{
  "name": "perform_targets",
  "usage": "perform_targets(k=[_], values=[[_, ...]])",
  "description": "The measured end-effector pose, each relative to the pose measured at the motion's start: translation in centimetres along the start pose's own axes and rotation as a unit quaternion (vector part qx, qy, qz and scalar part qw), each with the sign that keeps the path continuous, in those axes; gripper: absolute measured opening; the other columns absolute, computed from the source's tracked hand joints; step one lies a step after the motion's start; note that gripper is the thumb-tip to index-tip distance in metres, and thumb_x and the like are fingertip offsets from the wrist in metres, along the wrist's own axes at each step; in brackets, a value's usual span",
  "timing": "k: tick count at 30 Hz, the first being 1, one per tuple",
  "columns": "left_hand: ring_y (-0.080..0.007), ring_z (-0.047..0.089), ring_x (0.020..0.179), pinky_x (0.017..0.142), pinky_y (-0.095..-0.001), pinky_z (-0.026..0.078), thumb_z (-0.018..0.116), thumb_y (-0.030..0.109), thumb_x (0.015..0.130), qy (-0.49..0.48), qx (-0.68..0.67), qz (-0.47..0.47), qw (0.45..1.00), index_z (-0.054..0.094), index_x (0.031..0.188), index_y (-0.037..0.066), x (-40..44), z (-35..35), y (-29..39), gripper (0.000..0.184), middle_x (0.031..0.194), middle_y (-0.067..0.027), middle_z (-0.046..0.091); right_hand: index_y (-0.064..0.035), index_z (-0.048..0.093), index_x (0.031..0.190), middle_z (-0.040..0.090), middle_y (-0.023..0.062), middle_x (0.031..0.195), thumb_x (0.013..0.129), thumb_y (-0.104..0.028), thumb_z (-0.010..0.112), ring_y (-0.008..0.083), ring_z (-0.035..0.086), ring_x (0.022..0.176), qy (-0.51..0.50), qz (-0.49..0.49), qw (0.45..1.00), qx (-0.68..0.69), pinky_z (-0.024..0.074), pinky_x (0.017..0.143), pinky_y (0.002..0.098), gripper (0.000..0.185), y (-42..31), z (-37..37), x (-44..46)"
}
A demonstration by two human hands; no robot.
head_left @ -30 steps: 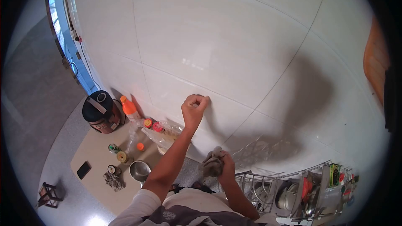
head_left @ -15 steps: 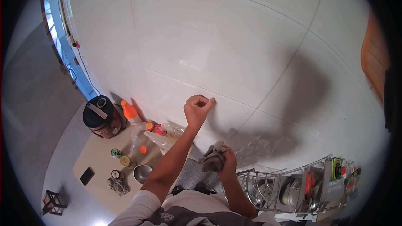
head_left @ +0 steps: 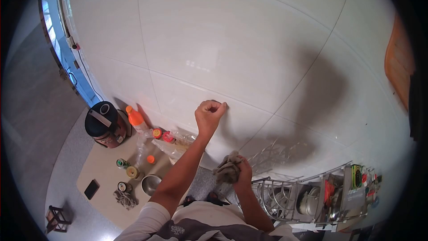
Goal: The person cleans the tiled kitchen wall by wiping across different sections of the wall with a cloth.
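Observation:
My left hand (head_left: pixel 209 115) is raised against the pale tiled wall (head_left: pixel 223 40), its fingers curled and the thumb and fingertips at the wall surface; whatever they may pinch is too small to make out. Lower and to the right, my right hand (head_left: pixel 242 175) grips a crumpled grey-brown cloth (head_left: pixel 228 168), which bunches out to the left of the fingers. The cloth hangs in front of my body, apart from the wall grout line.
At left, a table (head_left: pixel 100 165) bears a black cooker (head_left: pixel 104 125), an orange bottle (head_left: pixel 136 118), jars, plastic bags, a metal bowl (head_left: pixel 150 184), a phone (head_left: pixel 92 189) and a grey cloth (head_left: pixel 125 199). A metal dish rack (head_left: pixel 307 201) stands at lower right. A stool (head_left: pixel 58 218) is at lower left.
The view has shifted slightly. My left hand has moved a little to the right along the wall with its fingers still curled. My right hand still holds the cloth, now turned slightly.

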State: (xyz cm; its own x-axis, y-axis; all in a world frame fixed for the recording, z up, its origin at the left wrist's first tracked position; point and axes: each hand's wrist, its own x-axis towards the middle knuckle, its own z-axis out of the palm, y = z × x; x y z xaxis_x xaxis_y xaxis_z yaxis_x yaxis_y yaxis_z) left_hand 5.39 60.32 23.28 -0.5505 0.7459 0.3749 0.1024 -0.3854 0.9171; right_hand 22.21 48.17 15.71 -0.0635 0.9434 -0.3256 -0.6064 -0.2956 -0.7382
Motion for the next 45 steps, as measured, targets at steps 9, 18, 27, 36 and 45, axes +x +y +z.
perform_targets(k=[9,18,27,36,45], values=[[-0.0124,0.057,0.061,0.057,-0.0257,0.046,0.074,0.011,0.076,0.013,-0.009,-0.011,1.000,0.065,0.070,-0.001,0.1,0.1,0.0,0.017,0.071,-0.0058,0.063,-0.0062,0.057,0.110,0.063,0.0088,0.101,0.091,-0.014,0.051,0.0202,0.064,0.090,-0.003,-0.062,0.998,0.029,0.0527,0.082,0.0341,0.021,-1.3,0.1,0.5],[-0.0161,0.058,0.073,0.070,-0.0294,0.047,0.045,0.014,0.094,-0.039,-0.070,-0.039,0.996,0.064,0.076,-0.004,-0.2,-1.0,0.6,0.032,0.076,-0.0091,0.063,-0.0083,0.056,0.119,0.048,0.0129,0.118,0.084,-0.007,0.053,0.0283,0.047,0.112,0.201,-0.607,0.728,-0.247,0.0407,0.097,0.0377,0.034,-8.2,8.3,7.0],[-0.0089,0.051,0.069,0.065,-0.0271,0.044,0.046,0.016,0.096,-0.080,-0.068,-0.034,0.994,0.056,0.072,-0.003,0.5,-2.4,-0.9,0.032,0.070,-0.0040,0.057,-0.0237,0.071,0.092,0.056,-0.0019,0.098,0.071,-0.009,0.065,0.0227,0.049,0.097,0.124,-0.664,0.532,-0.509,0.0348,0.087,0.0390,0.026,-5.3,17.0,8.0],[-0.0132,0.057,0.071,0.067,-0.0281,0.046,0.047,0.016,0.095,-0.051,-0.041,-0.028,0.997,0.063,0.077,-0.004,-0.2,-1.2,-0.1,0.031,0.074,-0.0077,0.061,-0.0154,0.072,0.092,0.053,0.0075,0.102,0.061,0.005,0.060,0.0281,0.049,0.101,0.272,-0.682,0.522,-0.433,0.0351,0.090,0.0442,0.039,-10.7,4.8,7.9],[-0.0121,0.057,0.078,0.073,-0.0278,0.045,0.049,0.017,0.094,-0.164,-0.095,-0.118,0.975,0.065,0.088,-0.001,-0.2,-3.0,0.4,0.024,0.085,-0.0049,0.062,-0.0158,0.068,0.107,0.053,0.0084,0.106,0.068,0.003,0.060,0.0263,0.048,0.107,-0.001,-0.594,0.686,-0.420,0.0324,0.095,0.0390,0.044,-3.9,13.5,7.4]])
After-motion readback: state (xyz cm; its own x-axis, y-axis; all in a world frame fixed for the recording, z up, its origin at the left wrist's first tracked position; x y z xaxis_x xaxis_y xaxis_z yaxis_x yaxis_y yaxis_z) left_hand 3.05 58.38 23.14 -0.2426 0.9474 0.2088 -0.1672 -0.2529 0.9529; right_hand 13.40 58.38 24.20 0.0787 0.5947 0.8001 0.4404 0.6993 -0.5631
